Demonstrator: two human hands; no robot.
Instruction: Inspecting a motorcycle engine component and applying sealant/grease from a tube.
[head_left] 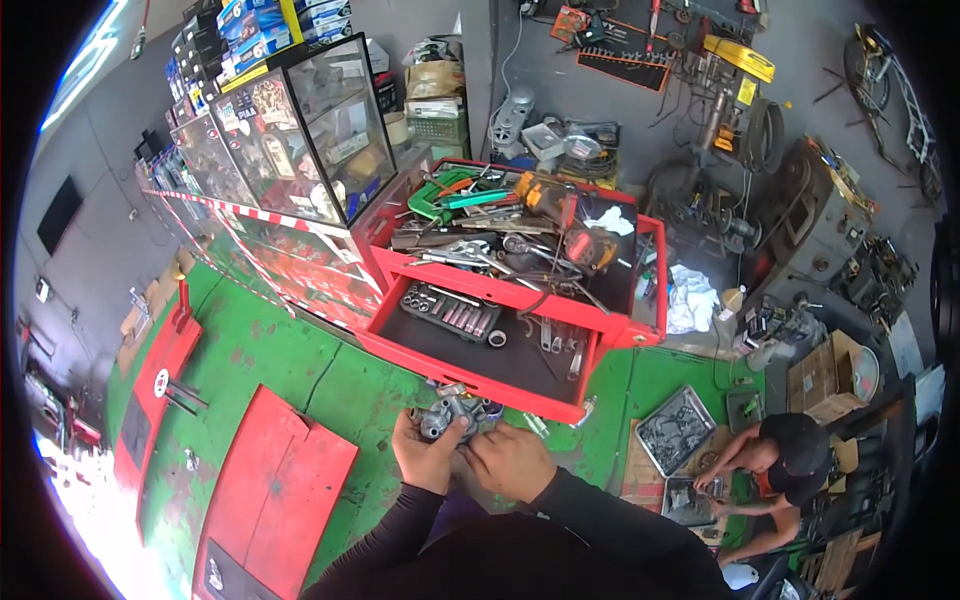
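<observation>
A grey cast-metal engine part (447,414) with round openings is held up in front of my body, below the pulled-out drawer (470,352) of a red tool cart. My left hand (424,452) is wrapped round its left side, thumb on top. At the part's right side my right hand (512,461) is closed with bent fingers against it; its fingertips are partly hidden. In the drawer lie a socket set (448,309) in a dark case, a metal ring (497,339) and several wrenches (575,360).
Piled tools, with a green C-clamp (432,200), cover the cart's top. At the lower right a person (790,460) bends over trays of metal parts (677,430). A glass cabinet (280,150) stands behind left. Red ramps (280,480) lie on the green floor (375,400).
</observation>
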